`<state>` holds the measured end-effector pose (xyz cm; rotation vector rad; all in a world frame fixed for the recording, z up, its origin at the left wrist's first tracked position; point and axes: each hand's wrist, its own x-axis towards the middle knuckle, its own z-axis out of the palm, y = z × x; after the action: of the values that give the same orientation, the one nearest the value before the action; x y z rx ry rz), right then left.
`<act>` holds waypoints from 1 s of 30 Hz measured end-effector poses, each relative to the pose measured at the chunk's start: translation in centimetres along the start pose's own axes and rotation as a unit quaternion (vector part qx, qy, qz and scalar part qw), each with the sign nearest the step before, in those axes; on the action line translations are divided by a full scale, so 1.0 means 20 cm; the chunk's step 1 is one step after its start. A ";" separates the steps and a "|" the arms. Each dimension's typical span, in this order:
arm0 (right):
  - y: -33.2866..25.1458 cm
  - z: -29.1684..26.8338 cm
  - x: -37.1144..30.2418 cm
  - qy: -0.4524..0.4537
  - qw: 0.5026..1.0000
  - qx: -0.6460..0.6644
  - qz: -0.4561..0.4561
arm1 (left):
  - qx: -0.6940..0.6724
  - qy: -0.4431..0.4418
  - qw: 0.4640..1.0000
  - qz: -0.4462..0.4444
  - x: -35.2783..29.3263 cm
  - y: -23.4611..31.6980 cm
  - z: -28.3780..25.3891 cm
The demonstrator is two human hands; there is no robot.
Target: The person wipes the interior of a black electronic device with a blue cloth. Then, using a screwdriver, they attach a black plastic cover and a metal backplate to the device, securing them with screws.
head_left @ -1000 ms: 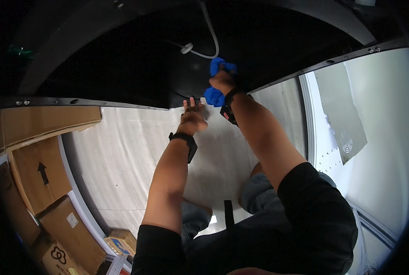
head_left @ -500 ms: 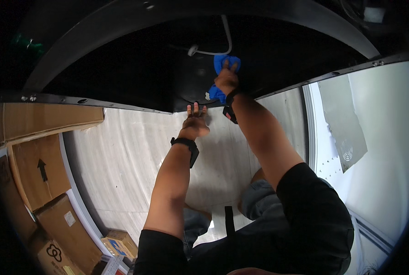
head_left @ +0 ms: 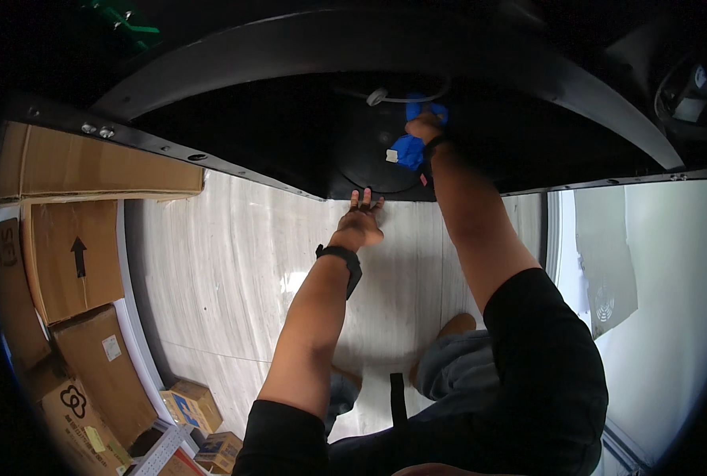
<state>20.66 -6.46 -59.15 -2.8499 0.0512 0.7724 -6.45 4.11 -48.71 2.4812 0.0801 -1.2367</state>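
Observation:
My right hand (head_left: pixel 425 127) is stretched out over a black table top (head_left: pixel 290 143) and presses a blue cloth (head_left: pixel 409 149) against it. The cloth bunches under and around the fingers. My left hand (head_left: pixel 359 226) rests with its fingers spread on the near edge of the black surface, a dark band on its wrist. A round black plate (head_left: pixel 377 170) lies on the table under the cloth. A white cable with a round end (head_left: pixel 379 97) lies just beyond my right hand.
Pale wood-look floor (head_left: pixel 226 285) spreads below the table. Brown cardboard boxes (head_left: pixel 76 254) are stacked along the left, with small coloured boxes (head_left: pixel 191 404) at the lower left. A grey panel (head_left: pixel 603 254) leans at the right. My knees and a shoe (head_left: pixel 456 325) show below.
The view has tilted so more of the black table shows. My right hand with the blue cloth has moved further across the surface. My left hand has shifted slightly along the table edge.

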 end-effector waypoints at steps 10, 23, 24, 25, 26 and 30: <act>0.07 -0.16 0.21 -0.192 0.979 0.069 0.010 | -0.020 -0.001 1.000 -0.012 -0.02 0.00 0.00; 0.03 -0.08 -0.84 -0.088 0.996 -0.028 0.013 | -0.090 0.044 0.994 0.046 0.05 -0.10 0.07; 0.03 -0.07 -0.88 -0.097 0.994 -0.043 0.018 | -0.126 0.073 0.988 0.056 0.03 -0.11 0.08; 0.03 -0.07 -0.93 -0.102 0.993 -0.052 0.005 | -0.123 0.089 0.986 0.068 0.04 -0.14 0.10; 0.02 -0.08 -0.98 -0.106 0.992 -0.062 -0.009 | -0.122 0.107 0.983 0.081 0.06 -0.17 0.12; 0.00 -0.02 -1.09 -0.140 0.983 -0.102 -0.063 | -0.082 0.192 0.977 0.051 0.08 -0.22 0.19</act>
<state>2.12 -6.88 -47.85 -2.8620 -0.2594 1.2041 -9.30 6.65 -53.26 2.5071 0.1469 -0.6694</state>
